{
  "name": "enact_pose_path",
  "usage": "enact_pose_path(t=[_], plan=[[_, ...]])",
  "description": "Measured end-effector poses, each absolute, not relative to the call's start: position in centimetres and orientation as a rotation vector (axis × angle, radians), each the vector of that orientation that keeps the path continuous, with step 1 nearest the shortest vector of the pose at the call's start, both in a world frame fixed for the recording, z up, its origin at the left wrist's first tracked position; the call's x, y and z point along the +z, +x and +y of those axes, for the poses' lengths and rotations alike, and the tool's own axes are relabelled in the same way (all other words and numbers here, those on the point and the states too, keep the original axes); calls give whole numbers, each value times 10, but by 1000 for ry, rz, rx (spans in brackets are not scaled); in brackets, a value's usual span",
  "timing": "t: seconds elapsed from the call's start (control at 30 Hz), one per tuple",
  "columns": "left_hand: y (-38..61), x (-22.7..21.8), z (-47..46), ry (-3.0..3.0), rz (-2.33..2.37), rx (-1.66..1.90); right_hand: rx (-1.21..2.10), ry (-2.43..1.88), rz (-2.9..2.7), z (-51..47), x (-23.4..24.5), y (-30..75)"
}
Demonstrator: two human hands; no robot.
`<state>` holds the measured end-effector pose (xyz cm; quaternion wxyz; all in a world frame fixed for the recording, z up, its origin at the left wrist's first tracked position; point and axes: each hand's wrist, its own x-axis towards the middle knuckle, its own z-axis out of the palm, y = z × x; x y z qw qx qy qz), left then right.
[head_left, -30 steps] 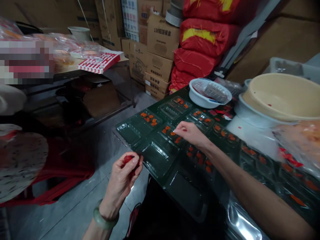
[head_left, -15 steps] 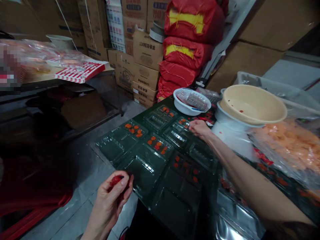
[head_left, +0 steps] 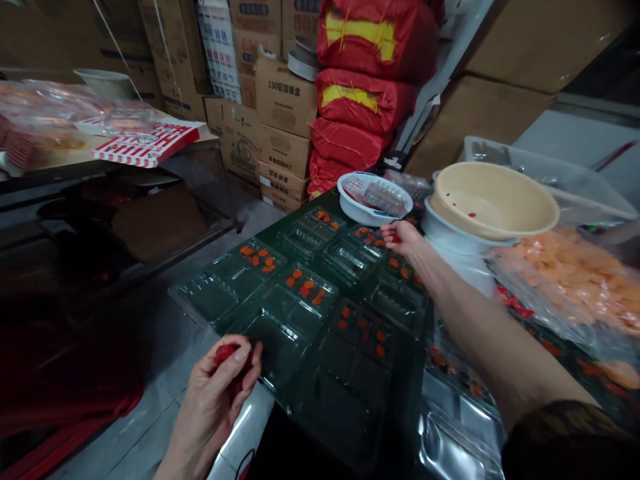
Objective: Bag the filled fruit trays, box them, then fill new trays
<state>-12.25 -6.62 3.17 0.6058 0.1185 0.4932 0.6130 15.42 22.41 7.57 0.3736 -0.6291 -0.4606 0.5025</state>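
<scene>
Several clear plastic compartment trays (head_left: 295,333) lie side by side on a dark table, many with small orange-red pieces (head_left: 306,288) in one compartment. My left hand (head_left: 220,393) is closed around a bunch of small red pieces (head_left: 225,351) at the table's near left corner. My right hand (head_left: 405,240) reaches across to the far trays, fingers pinched on a small red piece over a tray below the white bowl (head_left: 373,198).
A beige basin (head_left: 493,200) sits on a white tub at the right. Beside it lies a clear bag of orange pieces (head_left: 575,280). Stacked cardboard boxes (head_left: 283,100) and red sacks (head_left: 367,100) stand behind. A shelf with packets (head_left: 145,143) is at the left.
The view has swung right and up. My right hand moved from the middle trays out to the far trays near the white bowl. My left hand stayed closed on the red pieces.
</scene>
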Motion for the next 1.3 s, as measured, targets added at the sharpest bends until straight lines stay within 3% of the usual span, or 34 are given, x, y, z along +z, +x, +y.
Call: enact_pose_path(t=[0.23, 0.4, 0.67, 0.87, 1.0, 1.17, 1.3], plan=[[-112, 35, -69, 321, 1074, 1391, 1744, -1457, -1173, 115, 85, 124], [-106, 37, -77, 380, 1024, 1405, 1559, -1507, -1398, 65, 73, 108], [-101, 35, -89, 428, 1017, 1400, 1469, -1268, -1003, 51, 41, 109], [-94, 38, -91, 439, 1004, 1381, 1465, -1262, -743, 49, 44, 118], [-88, 39, -90, 461, 1004, 1366, 1224, -1455, -1254, 39, 48, 135], [-76, 39, -88, 465, 1017, 1325, 566, -1653, -2364, 26, 39, 140], [-68, 40, -88, 451, 1041, 1295, 390, -1569, -2527, 22, 34, 133]])
